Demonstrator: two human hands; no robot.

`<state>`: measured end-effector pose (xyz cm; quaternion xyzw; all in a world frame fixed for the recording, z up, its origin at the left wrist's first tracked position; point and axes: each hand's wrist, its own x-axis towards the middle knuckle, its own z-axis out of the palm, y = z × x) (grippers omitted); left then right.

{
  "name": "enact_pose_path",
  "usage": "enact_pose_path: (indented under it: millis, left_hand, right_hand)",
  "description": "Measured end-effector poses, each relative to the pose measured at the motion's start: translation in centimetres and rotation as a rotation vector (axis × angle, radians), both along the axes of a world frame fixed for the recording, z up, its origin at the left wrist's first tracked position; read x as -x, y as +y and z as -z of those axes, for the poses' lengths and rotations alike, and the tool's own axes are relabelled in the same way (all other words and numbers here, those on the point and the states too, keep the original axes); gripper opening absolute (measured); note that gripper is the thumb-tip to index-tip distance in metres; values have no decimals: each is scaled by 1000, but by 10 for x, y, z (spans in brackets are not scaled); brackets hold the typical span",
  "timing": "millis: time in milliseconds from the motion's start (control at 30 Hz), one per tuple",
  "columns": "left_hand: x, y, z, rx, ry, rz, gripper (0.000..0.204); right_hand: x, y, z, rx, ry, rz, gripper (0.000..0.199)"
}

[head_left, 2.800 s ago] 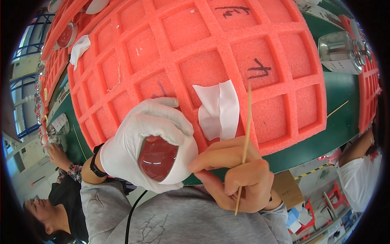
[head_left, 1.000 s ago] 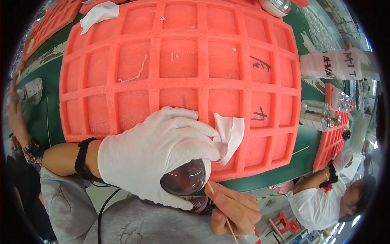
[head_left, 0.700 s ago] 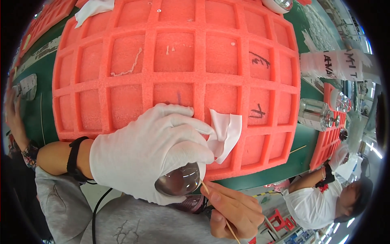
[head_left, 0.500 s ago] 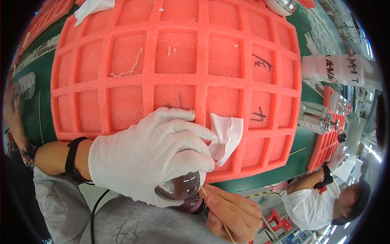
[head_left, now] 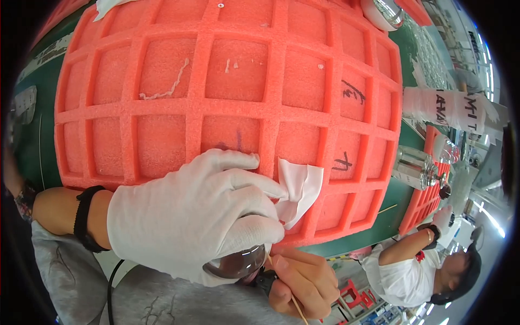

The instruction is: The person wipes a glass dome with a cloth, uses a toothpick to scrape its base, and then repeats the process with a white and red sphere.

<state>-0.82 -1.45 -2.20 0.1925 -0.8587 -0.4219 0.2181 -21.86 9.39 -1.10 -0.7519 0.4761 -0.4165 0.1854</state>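
My left hand point(head_left: 189, 216), in a white glove, is curled around a shiny, rounded glass piece point(head_left: 241, 262) at the front edge of the foam tray. Much of that piece is hidden under the glove. My bare right hand point(head_left: 306, 279) pinches a thin wooden stick point(head_left: 298, 307) between thumb and fingers. The stick's tip meets or nearly meets the glass piece's right edge; exact contact is hard to tell. A crumpled white cloth point(head_left: 302, 187) lies on the tray beside my left fingertips.
The pink-red foam tray point(head_left: 269, 130) with square pockets covers most of the green table point(head_left: 49, 124). A glass jar point(head_left: 411, 167), a wrapped roll point(head_left: 441, 108) and a silvery round piece point(head_left: 383, 13) stand to the right. Another person point(head_left: 422, 268) works at the right.
The view has shifted slightly, and both hands appear a little further left. My left hand keeps the glass piece; my right hand keeps the stick at its edge.
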Motion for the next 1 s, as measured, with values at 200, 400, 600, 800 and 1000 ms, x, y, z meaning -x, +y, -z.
enact_pose_path:
  millis: [200, 400, 600, 800, 1000]
  left_hand:
    - [1, 0, 0, 2, -28, 11, 56]
    - [0, -3, -2, -49, -31, 56, 56]
    - [-1, -4, -1, -24, -52, 70, 58]
    - [-1, -3, -1, -28, -47, 57, 60]
    - [0, -1, 1, -14, -57, 48, 55]
  right_hand:
    - [-8, 0, -6, -22, -11, 62, 17]
    - [-18, -2, -11, -2, 5, 119, 17]
    - [-17, 0, -8, 28, 81, 105, 16]
    - [-30, -9, -6, 120, 29, 192, 16]
    - [-38, -5, 1, 158, -55, 300, 17]
